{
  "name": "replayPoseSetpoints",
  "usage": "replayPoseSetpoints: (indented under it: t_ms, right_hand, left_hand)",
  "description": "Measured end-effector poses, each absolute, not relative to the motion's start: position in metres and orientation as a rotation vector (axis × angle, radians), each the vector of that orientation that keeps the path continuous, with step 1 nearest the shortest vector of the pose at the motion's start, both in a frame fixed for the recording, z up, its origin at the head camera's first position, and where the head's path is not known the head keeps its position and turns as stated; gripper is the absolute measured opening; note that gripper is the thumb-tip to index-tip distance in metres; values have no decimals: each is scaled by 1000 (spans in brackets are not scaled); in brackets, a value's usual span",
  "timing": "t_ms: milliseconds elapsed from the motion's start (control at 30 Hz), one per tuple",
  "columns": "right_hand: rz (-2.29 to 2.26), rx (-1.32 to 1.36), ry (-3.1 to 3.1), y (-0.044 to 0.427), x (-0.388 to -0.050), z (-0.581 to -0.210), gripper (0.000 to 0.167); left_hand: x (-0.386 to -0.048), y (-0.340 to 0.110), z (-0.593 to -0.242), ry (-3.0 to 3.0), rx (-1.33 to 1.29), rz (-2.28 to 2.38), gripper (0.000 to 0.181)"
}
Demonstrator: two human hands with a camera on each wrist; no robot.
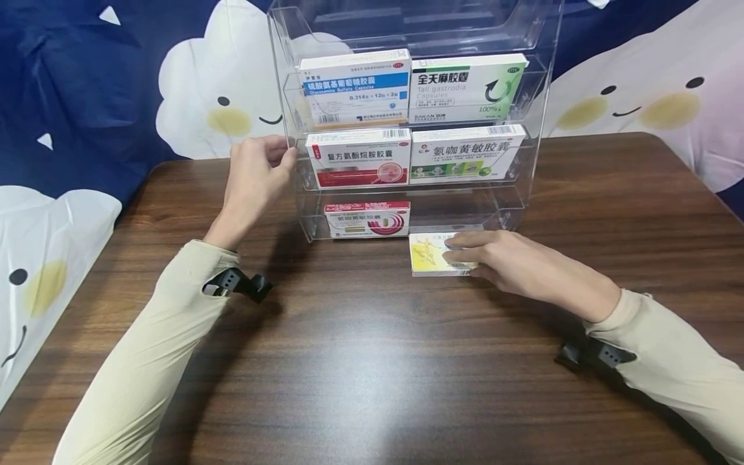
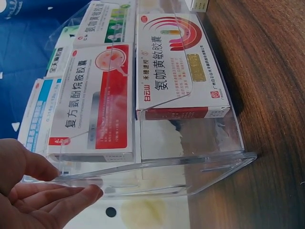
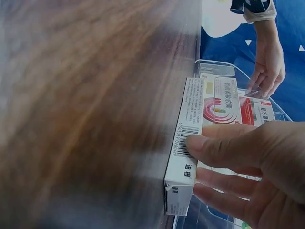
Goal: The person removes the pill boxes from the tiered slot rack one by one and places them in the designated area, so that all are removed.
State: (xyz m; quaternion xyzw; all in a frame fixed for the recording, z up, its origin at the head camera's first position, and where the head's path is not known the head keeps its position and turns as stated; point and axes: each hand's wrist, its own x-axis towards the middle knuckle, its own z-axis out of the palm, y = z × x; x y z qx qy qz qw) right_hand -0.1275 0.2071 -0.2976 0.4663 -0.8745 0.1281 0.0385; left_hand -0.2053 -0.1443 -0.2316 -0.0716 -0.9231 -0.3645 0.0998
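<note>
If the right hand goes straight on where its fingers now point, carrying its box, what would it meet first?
Carrying the yellow-and-white box, the right hand would probably meet the red-topped white box low in the clear rack. Depth is unclear, so the rack itself might come first.

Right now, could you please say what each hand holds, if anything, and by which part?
The right hand holds the yellow-and-white box by its front and barcoded side; the left hand pinches the clear rack by its side edge.
</note>
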Motion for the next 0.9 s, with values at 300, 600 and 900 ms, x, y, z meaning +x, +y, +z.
replayPoseSetpoints:
  t_ms: [300,600,900]
  right_hand:
    - [692,1169,-2725,189,-130,-286,36]
    - [878,876,-2775,165,-163,-294,34]
    - [1115,697,-2809,149,-178,-302,35]
  left_hand:
    - [-205,-143,-231,-2731,-202,-1079,31]
    - [-205,-145,-233,-2709,-208,-1077,29]
    - [-206,-145,-234,-2704,-210,-1092,29]
